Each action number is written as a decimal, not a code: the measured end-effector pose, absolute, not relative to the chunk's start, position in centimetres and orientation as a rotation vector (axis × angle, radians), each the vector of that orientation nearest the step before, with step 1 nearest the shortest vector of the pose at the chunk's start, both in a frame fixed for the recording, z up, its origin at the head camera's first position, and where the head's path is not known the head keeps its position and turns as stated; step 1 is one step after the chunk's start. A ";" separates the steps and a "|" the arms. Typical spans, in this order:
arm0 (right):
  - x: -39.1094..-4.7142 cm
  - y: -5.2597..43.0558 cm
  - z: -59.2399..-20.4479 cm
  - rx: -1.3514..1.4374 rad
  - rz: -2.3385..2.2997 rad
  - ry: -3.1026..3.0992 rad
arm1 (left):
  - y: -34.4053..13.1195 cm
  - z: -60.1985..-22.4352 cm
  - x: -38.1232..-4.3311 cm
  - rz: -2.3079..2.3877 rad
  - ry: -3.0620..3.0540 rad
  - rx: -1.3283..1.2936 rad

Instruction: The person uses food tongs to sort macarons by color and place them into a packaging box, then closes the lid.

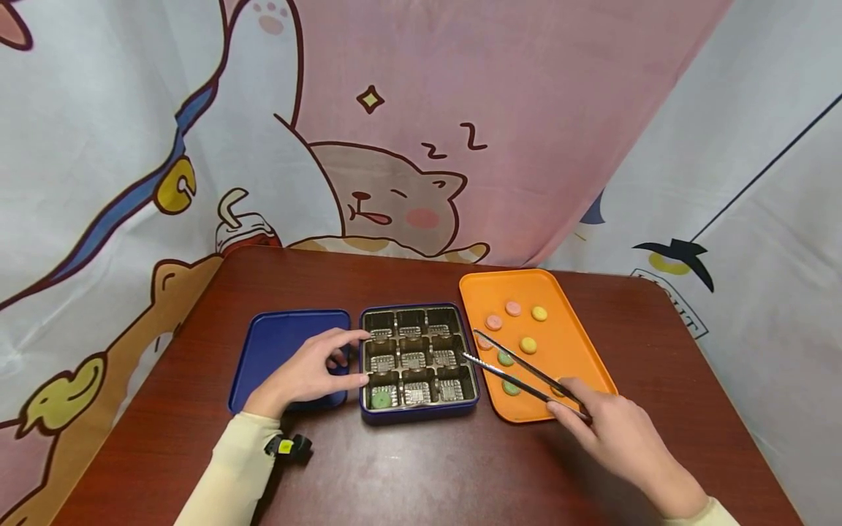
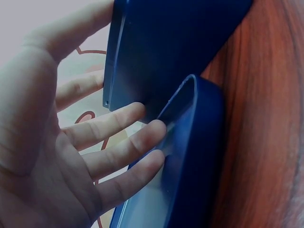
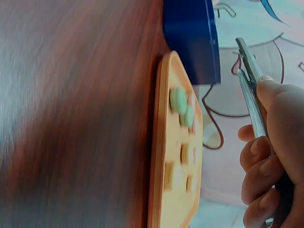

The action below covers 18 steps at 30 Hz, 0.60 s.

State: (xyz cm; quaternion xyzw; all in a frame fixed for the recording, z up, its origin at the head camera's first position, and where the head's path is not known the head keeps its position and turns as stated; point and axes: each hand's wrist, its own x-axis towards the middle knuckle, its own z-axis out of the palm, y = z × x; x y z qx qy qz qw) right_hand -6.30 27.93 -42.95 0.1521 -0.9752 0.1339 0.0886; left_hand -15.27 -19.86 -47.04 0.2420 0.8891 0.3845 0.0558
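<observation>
My right hand (image 1: 615, 435) grips a pair of metal tongs (image 1: 526, 369). The tong tips stand apart, empty, over the gap between a blue box (image 1: 421, 416) and an orange tray (image 1: 579, 321). Inside the box is a gold insert with nine compartments; a green macaron (image 1: 381, 398) lies in the front left one. Pink macarons (image 1: 513, 308), yellow macarons (image 1: 539, 313) and green macarons (image 1: 511, 388) are spread over the tray. Thumb and forefinger of my left hand (image 1: 305, 372) rest at the box's left rim, other fingers loosely extended.
Left of the box lies a blue lid (image 1: 270, 351), partly under my left hand, its raised rim showing in the left wrist view. All of it stands on a dark red-brown wooden table (image 1: 421, 475). A printed cartoon curtain (image 1: 395, 183) hangs behind the table.
</observation>
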 end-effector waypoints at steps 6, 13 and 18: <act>-6.7 29.7 -43.3 0.391 0.403 -2.926 | -19.8 -47.0 -15.2 1.168 2.694 0.728; -7.1 31.3 -44.2 0.363 0.359 -2.971 | -19.8 -46.9 -15.2 1.166 2.694 0.721; -7.4 32.2 -44.6 0.328 0.364 -3.025 | -19.9 -47.0 -15.2 1.169 2.696 0.716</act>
